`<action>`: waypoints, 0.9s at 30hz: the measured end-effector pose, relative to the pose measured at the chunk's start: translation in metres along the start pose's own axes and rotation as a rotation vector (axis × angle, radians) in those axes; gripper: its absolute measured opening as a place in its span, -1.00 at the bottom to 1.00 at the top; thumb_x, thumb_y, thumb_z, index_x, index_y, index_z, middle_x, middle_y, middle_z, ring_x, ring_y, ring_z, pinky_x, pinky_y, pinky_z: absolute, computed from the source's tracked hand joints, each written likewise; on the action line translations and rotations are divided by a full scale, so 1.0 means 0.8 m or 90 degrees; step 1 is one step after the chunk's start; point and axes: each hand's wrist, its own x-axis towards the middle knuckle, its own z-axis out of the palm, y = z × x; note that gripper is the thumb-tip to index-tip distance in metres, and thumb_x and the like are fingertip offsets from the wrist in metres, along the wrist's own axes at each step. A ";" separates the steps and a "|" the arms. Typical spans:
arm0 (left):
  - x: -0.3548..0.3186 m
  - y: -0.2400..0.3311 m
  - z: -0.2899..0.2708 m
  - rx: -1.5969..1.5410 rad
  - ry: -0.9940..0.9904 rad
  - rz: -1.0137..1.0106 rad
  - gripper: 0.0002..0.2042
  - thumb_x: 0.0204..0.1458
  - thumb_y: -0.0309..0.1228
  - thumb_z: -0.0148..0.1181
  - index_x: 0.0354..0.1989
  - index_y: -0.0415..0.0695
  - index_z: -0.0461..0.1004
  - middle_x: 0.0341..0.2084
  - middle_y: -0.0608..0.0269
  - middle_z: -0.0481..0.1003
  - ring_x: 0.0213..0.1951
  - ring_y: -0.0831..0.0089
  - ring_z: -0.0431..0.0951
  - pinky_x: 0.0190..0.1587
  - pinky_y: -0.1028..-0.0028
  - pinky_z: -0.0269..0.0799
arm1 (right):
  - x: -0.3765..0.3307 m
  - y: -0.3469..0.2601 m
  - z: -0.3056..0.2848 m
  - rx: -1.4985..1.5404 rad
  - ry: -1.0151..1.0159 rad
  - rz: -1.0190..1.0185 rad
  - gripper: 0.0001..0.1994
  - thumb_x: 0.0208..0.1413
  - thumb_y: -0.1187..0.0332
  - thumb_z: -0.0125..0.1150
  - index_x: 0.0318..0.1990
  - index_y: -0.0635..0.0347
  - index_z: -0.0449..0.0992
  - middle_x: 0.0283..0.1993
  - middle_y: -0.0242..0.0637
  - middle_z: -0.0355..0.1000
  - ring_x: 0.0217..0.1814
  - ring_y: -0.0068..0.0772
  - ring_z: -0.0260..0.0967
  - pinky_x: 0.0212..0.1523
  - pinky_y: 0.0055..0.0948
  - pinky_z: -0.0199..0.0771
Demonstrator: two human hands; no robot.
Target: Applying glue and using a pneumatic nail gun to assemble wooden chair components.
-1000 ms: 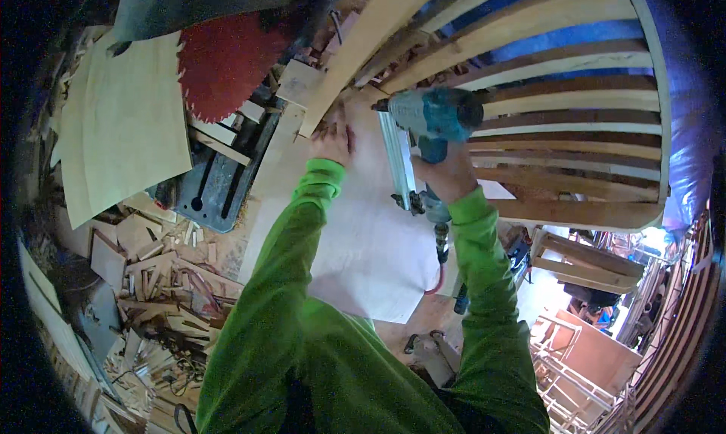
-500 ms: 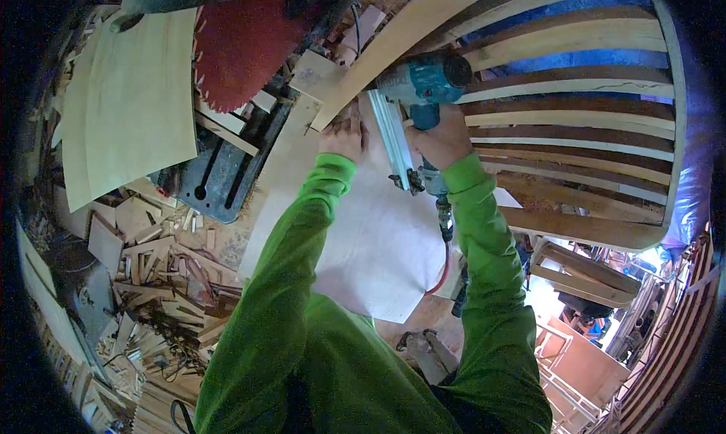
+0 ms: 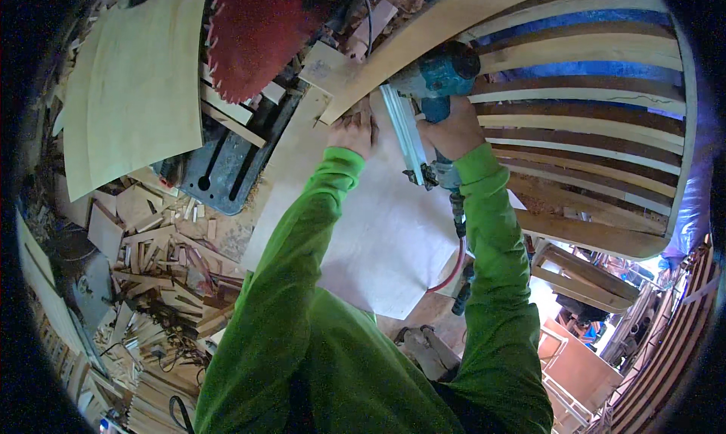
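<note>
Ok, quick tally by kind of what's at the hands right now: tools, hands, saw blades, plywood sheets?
Teal nail gun: 1
Hands: 2, left hand and right hand
Red saw blade: 1
Plywood sheets: 2, pale sheet and white sheet
Total: 6

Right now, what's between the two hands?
In the head view, the nail gun's pale magazine strip sits between the left hand and right hand.
</note>
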 end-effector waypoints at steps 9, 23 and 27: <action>-0.002 0.002 0.003 0.010 -0.035 -0.023 -0.39 -0.14 -0.20 0.03 0.11 -0.29 0.21 -0.22 -0.05 0.48 -0.20 0.19 0.51 -0.10 0.26 0.39 | 0.013 0.022 0.021 -0.099 0.089 -0.081 -0.60 -0.30 0.43 0.23 -0.19 0.24 0.35 -0.39 -0.14 0.44 -0.37 -0.23 0.43 -0.27 -0.30 0.43; -0.001 -0.002 -0.008 -0.008 -0.153 -0.065 -0.47 -0.13 -0.21 0.13 0.05 -0.18 0.29 -0.51 0.08 0.50 -0.50 0.19 0.51 -0.40 0.26 0.45 | -0.005 0.013 -0.018 0.004 -0.051 0.100 -0.57 -0.36 0.43 0.26 -0.21 0.26 0.32 -0.46 -0.09 0.43 -0.53 -0.26 0.44 -0.40 -0.30 0.48; -0.039 -0.028 -0.021 -0.167 0.150 0.004 -0.74 -0.20 -0.34 0.22 -0.29 -0.10 0.39 -0.55 0.16 0.46 -0.49 0.23 0.48 -0.41 0.31 0.41 | -0.035 0.009 -0.022 -0.038 0.062 -0.003 -0.65 -0.35 0.43 0.27 -0.31 0.29 0.36 -0.64 -0.19 0.40 -0.60 -0.30 0.43 -0.45 -0.31 0.47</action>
